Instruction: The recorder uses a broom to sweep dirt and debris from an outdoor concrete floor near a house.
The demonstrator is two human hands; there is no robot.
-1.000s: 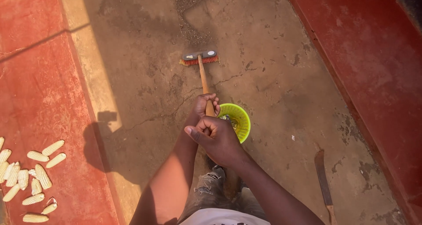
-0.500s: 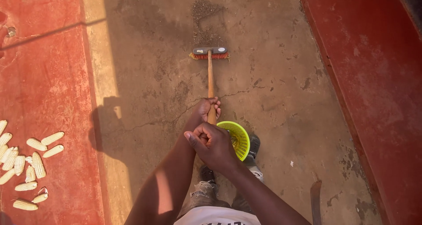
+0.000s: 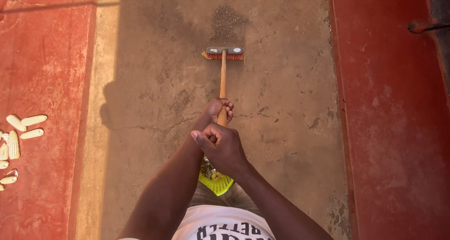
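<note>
Both hands clenched on a wooden-handled broom [image 3: 223, 76]: left hand [image 3: 219, 109] lower, right hand [image 3: 220, 146] above. Bristle head set mid-floor just short of a dark dirt pile [image 3: 227, 20], unswept. Yellow basket [image 3: 215, 180] underneath; corn cobs [image 3: 16, 137] at the red left edge.

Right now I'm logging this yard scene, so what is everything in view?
broom: one, wooden handle, red bristles, grey head, on the concrete floor ahead
dirt pile: one, dark, just beyond the broom head
basket: one, yellow-green, below the hands, partly hidden
corn cobs: several, pale, on the red floor at left
metal rod: one, dark, upper right
left hand: gripping the handle, lower down
right hand: gripping the handle's top
</note>
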